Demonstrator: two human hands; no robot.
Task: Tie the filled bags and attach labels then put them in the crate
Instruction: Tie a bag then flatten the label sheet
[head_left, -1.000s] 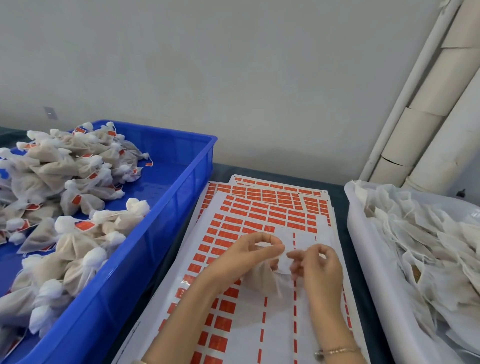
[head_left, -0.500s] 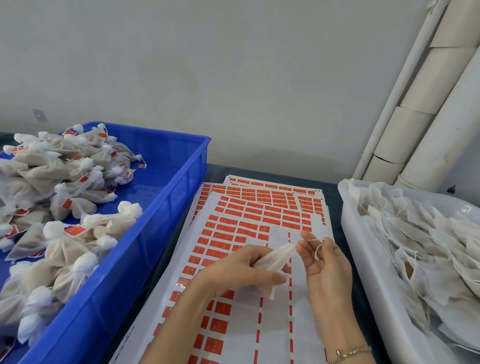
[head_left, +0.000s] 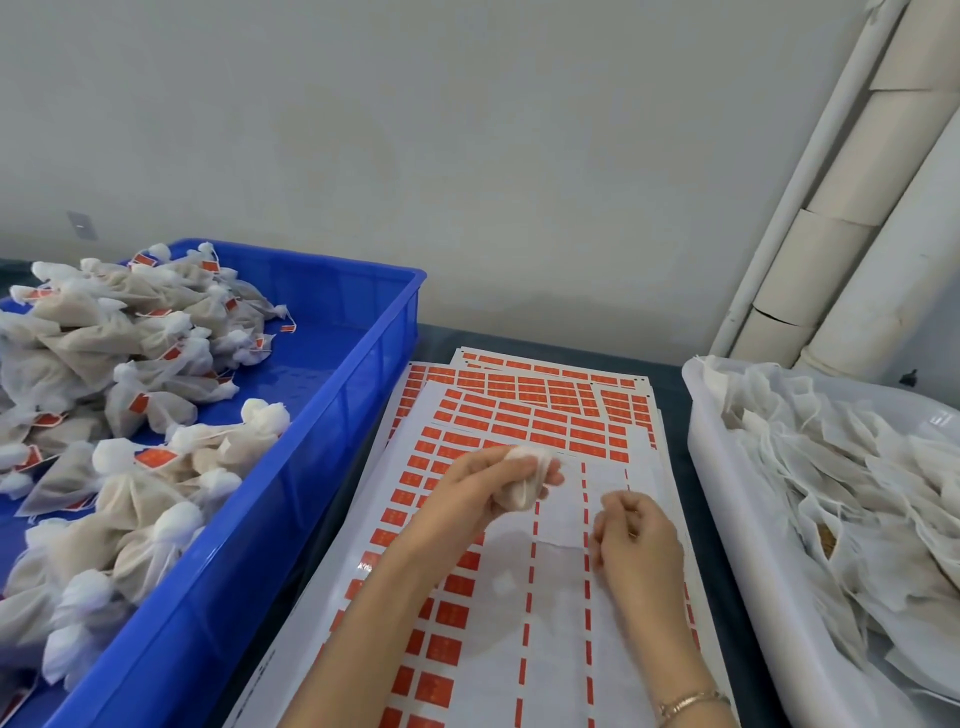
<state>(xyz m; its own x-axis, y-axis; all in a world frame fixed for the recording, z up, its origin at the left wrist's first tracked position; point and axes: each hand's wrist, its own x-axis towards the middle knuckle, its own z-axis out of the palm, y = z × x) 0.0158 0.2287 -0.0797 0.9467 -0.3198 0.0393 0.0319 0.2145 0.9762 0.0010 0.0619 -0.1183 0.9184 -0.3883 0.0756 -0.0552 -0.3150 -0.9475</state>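
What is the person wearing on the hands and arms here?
Nothing on the left hand or right hand: no gloves, no rings visible, no sleeves on either forearm. A thin gold-toned bracelet circles the right wrist.

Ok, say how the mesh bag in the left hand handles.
Probably floppy: the mesh bag crumples in the left hand. Likely light: one hand carries it. Unlikely to roll: tied bags in the blue crate lie slumped.

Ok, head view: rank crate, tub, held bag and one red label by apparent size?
1. crate
2. tub (both run off frame, so this order is unsure)
3. bag
4. label
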